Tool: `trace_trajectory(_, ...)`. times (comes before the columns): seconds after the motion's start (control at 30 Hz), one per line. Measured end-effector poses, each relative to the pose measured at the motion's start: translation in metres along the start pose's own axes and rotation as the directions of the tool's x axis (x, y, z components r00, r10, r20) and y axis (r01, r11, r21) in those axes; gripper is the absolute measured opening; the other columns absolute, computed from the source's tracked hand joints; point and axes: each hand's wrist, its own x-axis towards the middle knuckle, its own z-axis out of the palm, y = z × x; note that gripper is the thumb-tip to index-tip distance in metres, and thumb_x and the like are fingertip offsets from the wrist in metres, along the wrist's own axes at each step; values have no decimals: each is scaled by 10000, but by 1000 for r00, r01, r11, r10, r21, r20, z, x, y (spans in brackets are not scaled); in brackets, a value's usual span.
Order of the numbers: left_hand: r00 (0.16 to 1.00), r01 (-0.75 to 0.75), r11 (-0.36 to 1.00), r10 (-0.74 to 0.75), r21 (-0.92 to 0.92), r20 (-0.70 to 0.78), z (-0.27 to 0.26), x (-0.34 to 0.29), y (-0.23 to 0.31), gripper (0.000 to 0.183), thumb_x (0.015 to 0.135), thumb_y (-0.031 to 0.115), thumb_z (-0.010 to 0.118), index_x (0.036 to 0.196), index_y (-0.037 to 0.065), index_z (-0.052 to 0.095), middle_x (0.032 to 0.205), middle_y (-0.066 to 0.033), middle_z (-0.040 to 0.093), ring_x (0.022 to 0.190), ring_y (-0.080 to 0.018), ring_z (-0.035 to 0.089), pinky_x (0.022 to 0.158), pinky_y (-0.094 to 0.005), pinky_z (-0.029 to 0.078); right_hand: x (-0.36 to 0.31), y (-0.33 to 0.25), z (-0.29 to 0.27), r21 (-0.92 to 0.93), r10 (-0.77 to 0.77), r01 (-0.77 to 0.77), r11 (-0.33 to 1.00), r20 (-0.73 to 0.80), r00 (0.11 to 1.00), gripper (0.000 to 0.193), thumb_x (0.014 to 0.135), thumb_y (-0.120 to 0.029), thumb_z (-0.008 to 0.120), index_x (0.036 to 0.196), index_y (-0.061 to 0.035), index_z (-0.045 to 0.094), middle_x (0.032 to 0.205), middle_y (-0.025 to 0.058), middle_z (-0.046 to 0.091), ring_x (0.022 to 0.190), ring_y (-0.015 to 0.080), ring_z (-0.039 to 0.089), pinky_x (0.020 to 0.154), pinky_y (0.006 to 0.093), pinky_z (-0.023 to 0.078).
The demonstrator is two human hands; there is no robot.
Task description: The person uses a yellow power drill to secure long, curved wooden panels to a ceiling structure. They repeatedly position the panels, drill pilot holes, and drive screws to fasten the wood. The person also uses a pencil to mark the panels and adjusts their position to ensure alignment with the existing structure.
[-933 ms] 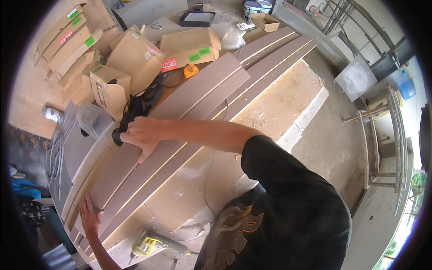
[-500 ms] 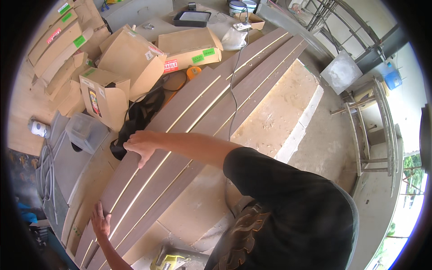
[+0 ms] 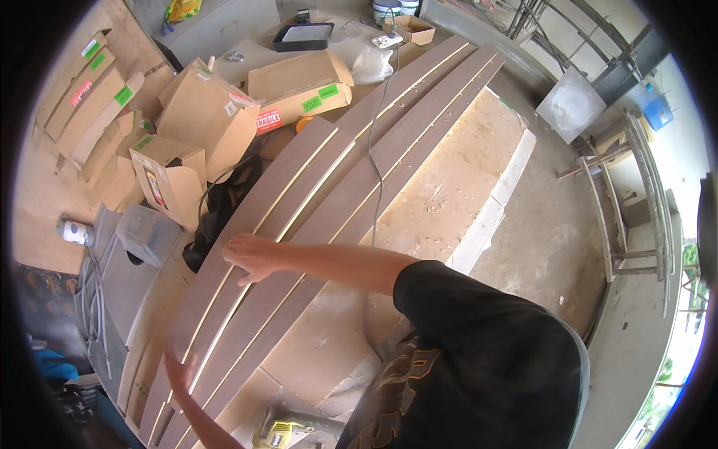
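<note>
Long brown planks [image 3: 321,198] lie side by side, running from lower left to upper right, with pale strips [image 3: 295,179] along them. My right hand [image 3: 254,257] is on the outer planks, fingers bent, thumb apart. No separate object shows in it. Nearer the planks' lower-left end, my left hand [image 3: 179,368] has its fingers apart and is slightly blurred. Whether it touches the wood I cannot tell. A dark cable [image 3: 379,176] crosses the planks beyond my right arm. At the bottom edge sits a yellow-green power tool [image 3: 278,434], partly cut off.
Open cardboard boxes [image 3: 206,112] crowd the far left side, beside a clear plastic bin [image 3: 148,233] and a coiled grey hose [image 3: 91,299]. A black tray [image 3: 303,46] and a white power strip [image 3: 387,40] lie at the back. To the right stands a wooden frame [image 3: 609,217].
My right hand has drawn inward from the planks' outer edge, its fingers now more bent. My left hand has shifted and blurred slightly. The whole view has turned a little.
</note>
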Motion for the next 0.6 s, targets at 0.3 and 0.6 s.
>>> trace_trajectory(0.3, 913, 205, 932, -71, 300, -402, 155, -14, 173, 906, 813, 693, 469, 1487, 163, 177, 1539, -131, 150, 1404, -399, 116, 1077, -596, 219, -101, 155, -150, -200, 562, -741, 641, -534, 631, 685, 754, -561, 643, 1161, -26, 513, 1205, 133, 487, 1156, 305, 479, 1004, 447, 345)
trace_trajectory(0.6, 871, 485, 847, -445, 217, -209, 135, 2, 213, 856, 821, 612, 546, 1485, 217, 177, 1554, -73, 133, 1419, -332, 129, 1054, -634, 212, -131, 152, -143, -31, 655, -785, 618, -531, 537, 665, 717, -561, 688, 1116, -59, 512, 1117, 116, 502, 1096, 297, 498, 867, 447, 433)
